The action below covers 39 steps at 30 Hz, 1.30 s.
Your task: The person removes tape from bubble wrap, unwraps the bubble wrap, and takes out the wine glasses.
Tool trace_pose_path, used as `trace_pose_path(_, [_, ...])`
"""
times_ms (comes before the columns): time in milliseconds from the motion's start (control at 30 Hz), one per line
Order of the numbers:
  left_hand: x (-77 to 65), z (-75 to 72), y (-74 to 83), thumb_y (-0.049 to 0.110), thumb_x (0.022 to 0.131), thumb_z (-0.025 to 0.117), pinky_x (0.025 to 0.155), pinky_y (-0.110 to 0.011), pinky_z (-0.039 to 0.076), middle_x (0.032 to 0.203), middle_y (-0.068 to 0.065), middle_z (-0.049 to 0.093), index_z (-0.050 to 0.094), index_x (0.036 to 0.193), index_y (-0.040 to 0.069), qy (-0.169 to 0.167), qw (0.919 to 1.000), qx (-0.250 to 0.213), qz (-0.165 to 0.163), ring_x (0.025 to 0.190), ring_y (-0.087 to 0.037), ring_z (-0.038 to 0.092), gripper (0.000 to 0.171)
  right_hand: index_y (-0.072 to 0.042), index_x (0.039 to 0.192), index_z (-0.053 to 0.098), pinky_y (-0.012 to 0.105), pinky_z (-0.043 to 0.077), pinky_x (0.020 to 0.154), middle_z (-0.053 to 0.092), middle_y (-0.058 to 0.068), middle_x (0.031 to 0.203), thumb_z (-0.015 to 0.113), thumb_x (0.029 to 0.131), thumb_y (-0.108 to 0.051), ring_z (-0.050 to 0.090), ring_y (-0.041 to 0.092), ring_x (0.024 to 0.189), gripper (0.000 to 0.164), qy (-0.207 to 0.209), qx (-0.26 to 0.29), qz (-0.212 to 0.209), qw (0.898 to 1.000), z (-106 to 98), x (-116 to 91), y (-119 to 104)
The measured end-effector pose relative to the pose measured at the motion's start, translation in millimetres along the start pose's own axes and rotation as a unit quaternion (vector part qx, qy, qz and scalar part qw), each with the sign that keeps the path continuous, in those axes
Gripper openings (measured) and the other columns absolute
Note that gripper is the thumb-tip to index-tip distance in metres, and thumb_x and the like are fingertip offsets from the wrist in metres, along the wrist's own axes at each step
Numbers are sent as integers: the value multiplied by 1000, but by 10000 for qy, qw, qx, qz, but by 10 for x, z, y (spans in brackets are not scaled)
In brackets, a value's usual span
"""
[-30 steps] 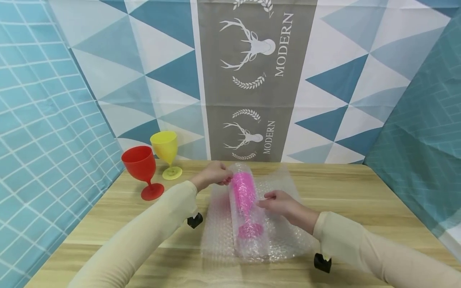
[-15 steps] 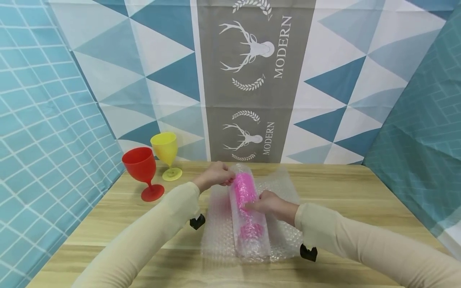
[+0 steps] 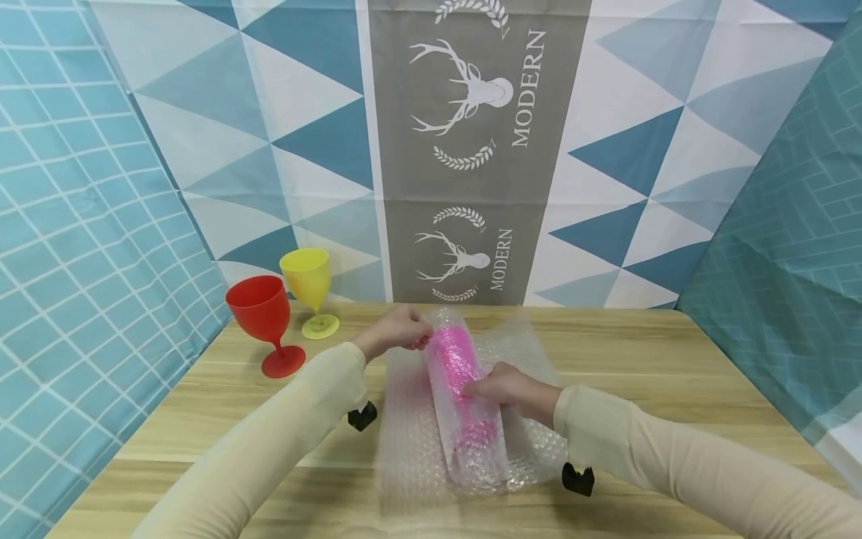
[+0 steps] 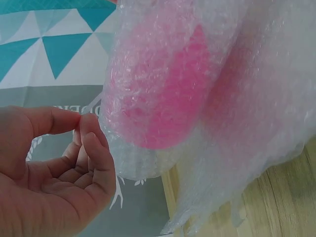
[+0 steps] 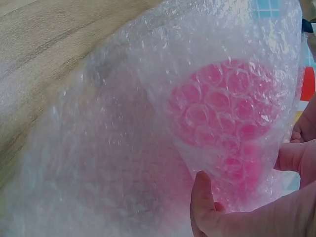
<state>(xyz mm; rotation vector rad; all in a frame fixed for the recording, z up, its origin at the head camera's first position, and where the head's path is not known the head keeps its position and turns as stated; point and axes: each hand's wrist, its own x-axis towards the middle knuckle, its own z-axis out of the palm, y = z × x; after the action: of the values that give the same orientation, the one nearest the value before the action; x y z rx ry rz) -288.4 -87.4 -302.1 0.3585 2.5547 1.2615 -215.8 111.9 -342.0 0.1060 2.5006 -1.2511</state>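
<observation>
A pink goblet [image 3: 458,363] lies inside a rolled layer of bubble wrap [image 3: 404,449], its bowl toward the back and its foot toward the front. At the bowl end, my left hand [image 3: 397,328] pinches the edge of the wrap between thumb and fingers; in the left wrist view that hand [image 4: 64,168] is beside the covered bowl. My right hand [image 3: 515,389] grips the bundle around the stem, with the plastic between its fingers and the goblet. In the right wrist view the fingers [image 5: 202,200] press into the wrap below the round pink foot [image 5: 222,103].
A red goblet [image 3: 261,308] and a yellow goblet [image 3: 307,273] stand upright at the back left of the wooden table [image 3: 646,374]. Patterned cloth hangs behind and at both sides. Loose wrap [image 3: 528,352] spreads out right of the bundle.
My right hand has moved left from the bundle's side onto its stem part. The bundle has turned slightly, its near end going right. My left hand stays at the far end.
</observation>
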Motion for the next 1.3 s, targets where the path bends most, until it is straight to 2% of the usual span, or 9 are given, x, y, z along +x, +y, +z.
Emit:
trace_pose_path(167, [17, -21, -32, 8, 88, 57, 65, -18, 56, 67, 2, 60, 67, 85, -6, 43, 10000, -12, -74, 61, -6, 57, 18, 18, 120, 50, 42, 52, 94, 54, 27, 121, 73, 80, -20, 53, 27, 99, 60, -74, 110, 74, 9999, 0, 35, 25])
trace_pose_path(300, [37, -20, -49, 8, 89, 57, 72, -24, 59, 69, 1, 61, 66, 85, -4, 103, 9998, -54, -153, 61, -6, 57, 16, 19, 123, 48, 41, 53, 93, 52, 28, 124, 73, 80, -19, 54, 27, 99, 63, -147, 290, 91, 9994, -3, 42, 42])
trace_pose_path(433, [40, -13, -38, 9, 88, 58, 78, -28, 60, 71, 0, 63, 67, 85, -4, 161, 9997, -92, -147, 64, -7, 58, 16, 17, 115, 52, 32, 55, 81, 54, 18, 109, 71, 81, -18, 55, 22, 90, 52, -182, 398, 59, 9990, -10, 24, 48])
trace_pose_path(533, [39, -10, -14, 9, 87, 58, 76, -26, 59, 71, -1, 63, 68, 84, -4, 191, 9997, -117, -111, 66, -8, 58, 16, 15, 111, 55, 30, 55, 78, 54, 13, 101, 69, 83, -18, 56, 20, 86, 45, -203, 461, 9, 9987, -17, 3, 49])
trace_pose_path(733, [59, -27, 6, 11, 88, 57, 69, -20, 56, 73, -2, 66, 68, 92, -6, 314, 9992, -191, -161, 67, -7, 58, 21, 16, 111, 55, 35, 57, 85, 57, 16, 104, 66, 84, -15, 60, 22, 91, 43, -196, 610, 62, 9979, -27, -13, 71])
trace_pose_path(800, [70, -47, -4, 12, 90, 56, 74, -23, 58, 78, -5, 67, 68, 98, -7, 373, 9988, -210, -218, 68, -7, 59, 24, 17, 113, 54, 36, 57, 89, 58, 19, 107, 66, 83, -14, 61, 23, 93, 44, -184, 712, 172, 9971, -21, -11, 89])
trace_pose_path(933, [67, -105, -56, 14, 93, 55, 82, -30, 59, 84, -9, 69, 66, 98, -7, 369, 9988, -232, -228, 70, -7, 59, 24, 19, 116, 51, 37, 57, 92, 57, 19, 109, 64, 85, -11, 61, 23, 95, 45, -212, 1004, 296, 9943, 3, -17, 119])
trace_pose_path(1133, [-12, -227, -179, 16, 94, 52, 74, -21, 55, 73, 2, 61, 63, 90, -2, 242, 9988, -340, -260, 69, -5, 57, 21, 15, 111, 57, 34, 59, 87, 60, 11, 98, 64, 87, -12, 62, 18, 89, 37, -186, 1210, 237, 9922, 9, -11, 164])
trace_pose_path(1300, [-133, -350, -376, 13, 95, 51, 69, -17, 54, 76, 2, 63, 63, 102, -10, 158, 9977, -564, -343, 68, -3, 57, 27, 14, 108, 60, 36, 59, 88, 64, 11, 95, 65, 87, -12, 65, 17, 87, 34, -250, 1340, 105, 9906, -22, -15, 208])
